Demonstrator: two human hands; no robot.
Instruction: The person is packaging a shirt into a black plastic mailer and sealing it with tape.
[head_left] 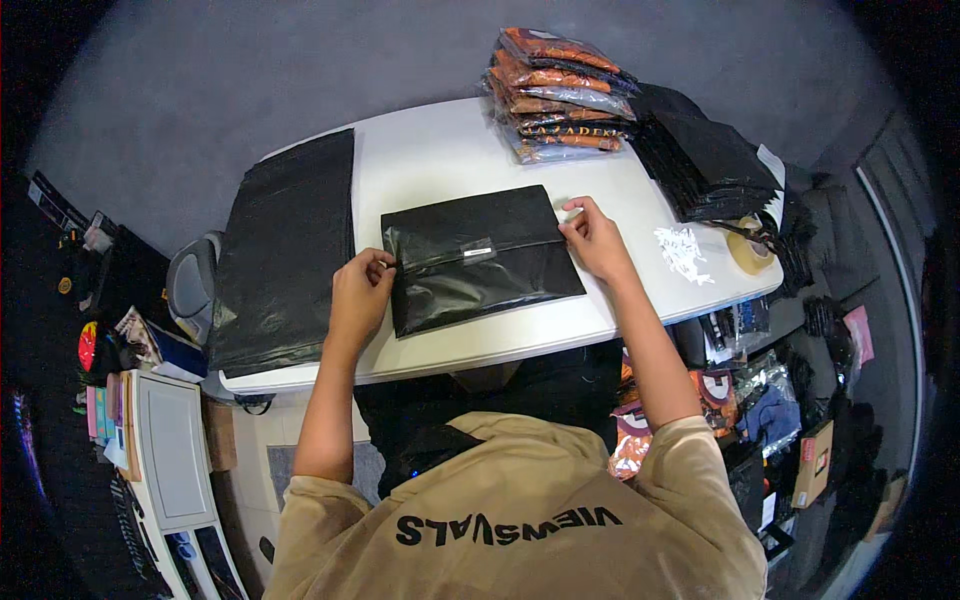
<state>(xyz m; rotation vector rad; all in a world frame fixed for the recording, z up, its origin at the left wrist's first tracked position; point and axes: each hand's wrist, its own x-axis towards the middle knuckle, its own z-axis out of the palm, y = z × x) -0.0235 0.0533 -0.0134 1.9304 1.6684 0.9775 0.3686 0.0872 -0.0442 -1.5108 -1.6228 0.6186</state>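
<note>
A glossy black plastic packet [480,285], folded into a flat rectangle, lies on the white table in front of me. A small clear sticker with a white label [478,252] sits across its fold line near the middle. My left hand [364,285] pinches the packet's left edge where the fold ends, fingers closed. At the packet's upper right edge, my right hand [592,238] has thumb and forefinger pinched on the other end of the fold.
A stack of flat black plastic sheets [285,250] covers the table's left end. Clear-bagged orange garments [560,100] are piled at the back. To the right are folded black packets [705,160], white slips [682,254] and a tape roll [748,248]. Shelves and bagged goods flank the table.
</note>
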